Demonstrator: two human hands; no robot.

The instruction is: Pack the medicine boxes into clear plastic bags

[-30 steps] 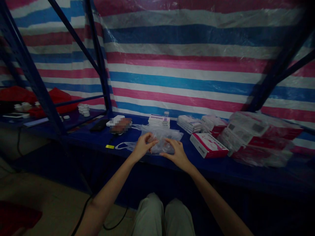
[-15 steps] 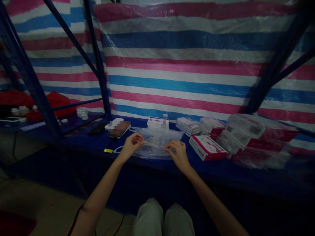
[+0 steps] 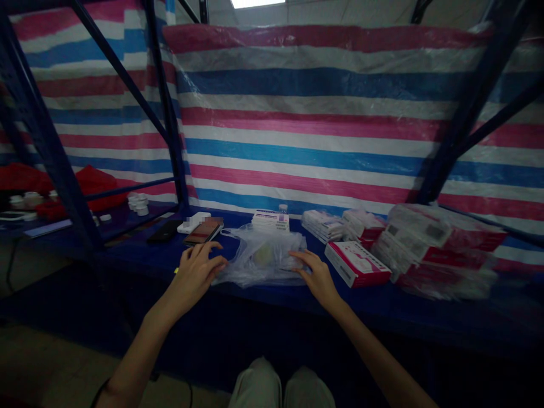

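A clear plastic bag (image 3: 266,258) lies crumpled on the blue tabletop in front of me, with something yellowish showing faintly through its middle. My left hand (image 3: 198,272) is at the bag's left side, fingers curved and spread, holding nothing. On the opposite side, my right hand (image 3: 314,277) touches or hovers just over the bag's right edge, its thumb and fingers apart. Behind the bag stands a stack of white boxes (image 3: 271,220) beside a small clear bottle (image 3: 283,209). A red and white box (image 3: 359,263) lies right of my right hand.
Plastic-wrapped red and white boxes (image 3: 437,249) are piled at the right, near smaller wrapped packs (image 3: 323,225). Left of the bag lie a brown phone (image 3: 204,231), a white device (image 3: 191,224) and a black one (image 3: 165,231). Blue metal posts (image 3: 174,136) frame the table; white jars (image 3: 138,204) stand farther left.
My left hand has let go of the bag and moved left and toward me. My right hand's fingers have parted and shifted slightly right. The bag has settled flatter, and my view has tilted up.
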